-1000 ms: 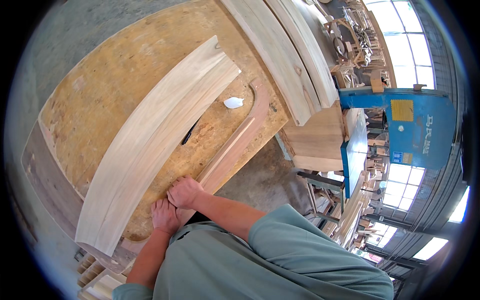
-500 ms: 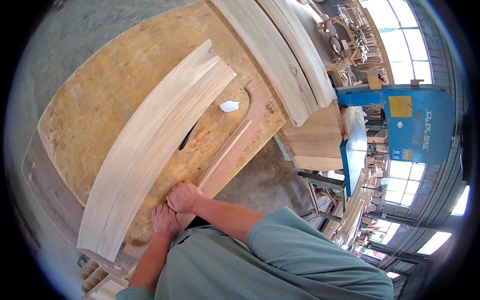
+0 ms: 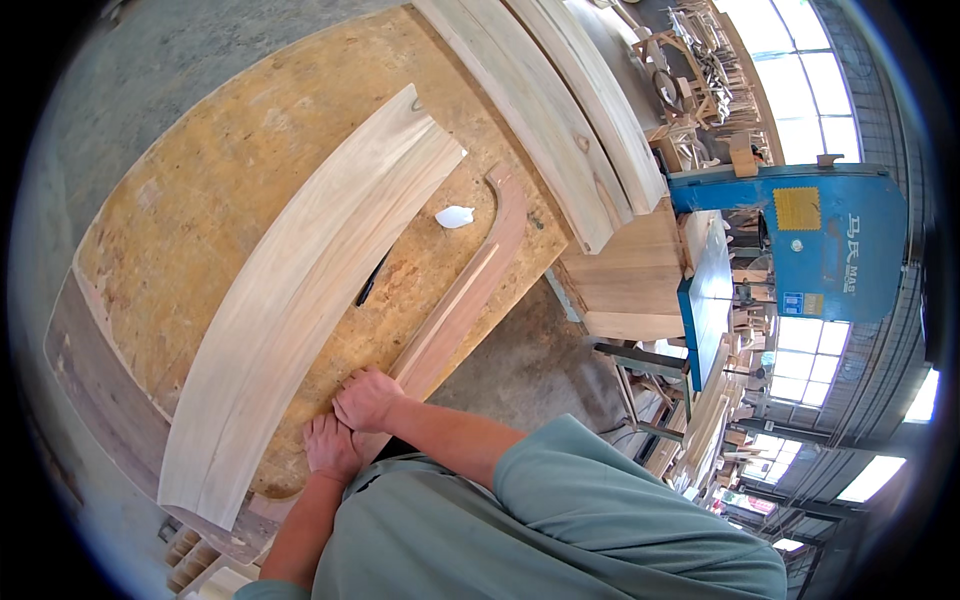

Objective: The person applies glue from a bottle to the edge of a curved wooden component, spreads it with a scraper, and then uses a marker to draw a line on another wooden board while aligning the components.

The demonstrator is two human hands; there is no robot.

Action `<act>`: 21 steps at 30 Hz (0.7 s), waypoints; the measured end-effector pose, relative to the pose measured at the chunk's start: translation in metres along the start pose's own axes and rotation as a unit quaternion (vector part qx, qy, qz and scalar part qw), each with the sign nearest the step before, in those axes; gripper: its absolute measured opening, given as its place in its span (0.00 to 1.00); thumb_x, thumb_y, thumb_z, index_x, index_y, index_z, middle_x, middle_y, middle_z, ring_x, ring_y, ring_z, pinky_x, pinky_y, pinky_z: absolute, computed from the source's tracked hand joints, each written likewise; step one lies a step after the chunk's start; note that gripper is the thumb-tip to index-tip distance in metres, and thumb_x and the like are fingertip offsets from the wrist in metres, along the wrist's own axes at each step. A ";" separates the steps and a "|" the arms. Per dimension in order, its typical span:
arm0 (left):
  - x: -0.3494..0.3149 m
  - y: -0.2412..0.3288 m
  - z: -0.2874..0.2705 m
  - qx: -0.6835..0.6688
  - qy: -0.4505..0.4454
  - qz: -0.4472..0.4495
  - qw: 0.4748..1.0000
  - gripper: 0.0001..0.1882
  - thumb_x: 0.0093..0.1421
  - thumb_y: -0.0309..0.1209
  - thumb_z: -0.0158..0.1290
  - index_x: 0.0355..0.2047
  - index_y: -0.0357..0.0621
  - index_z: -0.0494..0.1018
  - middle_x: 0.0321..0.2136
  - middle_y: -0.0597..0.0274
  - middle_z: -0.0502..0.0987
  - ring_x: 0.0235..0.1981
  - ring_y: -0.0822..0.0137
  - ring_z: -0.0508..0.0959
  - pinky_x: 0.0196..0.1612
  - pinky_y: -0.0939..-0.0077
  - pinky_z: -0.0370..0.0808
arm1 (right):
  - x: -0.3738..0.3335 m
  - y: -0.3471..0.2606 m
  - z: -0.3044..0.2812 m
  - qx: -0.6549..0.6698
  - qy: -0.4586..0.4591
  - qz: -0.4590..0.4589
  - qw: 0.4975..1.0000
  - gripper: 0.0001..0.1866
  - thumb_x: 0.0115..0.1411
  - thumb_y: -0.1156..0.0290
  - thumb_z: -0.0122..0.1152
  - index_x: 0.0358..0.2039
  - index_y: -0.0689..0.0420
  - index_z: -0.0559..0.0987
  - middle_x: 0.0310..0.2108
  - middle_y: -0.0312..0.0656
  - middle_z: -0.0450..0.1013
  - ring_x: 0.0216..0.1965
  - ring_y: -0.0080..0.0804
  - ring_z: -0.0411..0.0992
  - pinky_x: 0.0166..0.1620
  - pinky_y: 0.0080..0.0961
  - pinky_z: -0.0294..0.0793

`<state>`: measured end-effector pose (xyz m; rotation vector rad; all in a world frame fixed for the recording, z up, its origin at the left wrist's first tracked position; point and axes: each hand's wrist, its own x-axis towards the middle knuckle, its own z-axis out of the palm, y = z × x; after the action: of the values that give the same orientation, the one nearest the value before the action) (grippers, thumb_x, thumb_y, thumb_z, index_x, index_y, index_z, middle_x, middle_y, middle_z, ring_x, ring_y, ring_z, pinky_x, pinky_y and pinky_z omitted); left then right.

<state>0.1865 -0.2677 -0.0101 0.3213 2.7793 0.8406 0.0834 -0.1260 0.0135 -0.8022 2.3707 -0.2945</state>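
A long reddish wooden piece (image 3: pixel 462 300) with a hooked far end lies along the right edge of the worktable (image 3: pixel 200 190). My right hand (image 3: pixel 368 399) is closed over its near part, with the fingers curled along its left side. Just left of it, my left hand (image 3: pixel 331 446) has its fingers bent together over the near end of the same piece, and the two hands touch. The piece's nearest part is hidden by my hands and shirt. To the left lies a wide, pale curved board (image 3: pixel 290 300), apart from both hands.
A black pen (image 3: pixel 372 280) lies beside the pale board, and a white scrap (image 3: pixel 455 217) sits farther off. Long pale planks (image 3: pixel 545 120) rest beyond the table's right edge. A blue machine (image 3: pixel 835 240) with a flat table stands at the right, near stacked wood.
The view has shifted very slightly. Both hands stay on the reddish wooden piece, and nothing else has visibly moved.
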 end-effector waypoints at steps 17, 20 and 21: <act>-0.002 -0.002 0.003 0.003 -0.002 -0.002 1.000 0.22 0.62 0.48 0.47 0.36 0.40 0.75 0.33 0.51 0.73 0.40 0.48 0.71 0.50 0.48 0.65 | 0.000 0.000 0.002 0.007 0.012 0.005 1.000 0.18 0.62 0.57 0.50 0.26 0.52 0.83 0.33 0.38 0.80 0.39 0.38 0.76 0.45 0.35 0.71; -0.001 -0.001 0.000 0.003 -0.001 0.003 1.000 0.21 0.62 0.47 0.47 0.36 0.40 0.75 0.33 0.50 0.73 0.40 0.48 0.71 0.49 0.48 0.65 | -0.001 -0.002 -0.002 0.004 0.011 0.005 1.000 0.18 0.62 0.57 0.50 0.26 0.53 0.83 0.32 0.38 0.80 0.39 0.37 0.76 0.44 0.35 0.71; 0.000 -0.001 0.000 0.001 0.001 0.005 1.000 0.20 0.62 0.46 0.47 0.36 0.40 0.75 0.33 0.50 0.73 0.40 0.48 0.71 0.49 0.48 0.65 | -0.001 -0.001 -0.001 0.002 0.010 0.001 1.000 0.18 0.62 0.57 0.49 0.26 0.52 0.83 0.32 0.39 0.80 0.39 0.38 0.77 0.44 0.36 0.71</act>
<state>0.1865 -0.2685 -0.0107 0.3356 2.7824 0.8418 0.0841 -0.1257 0.0150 -0.7984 2.3888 -0.3078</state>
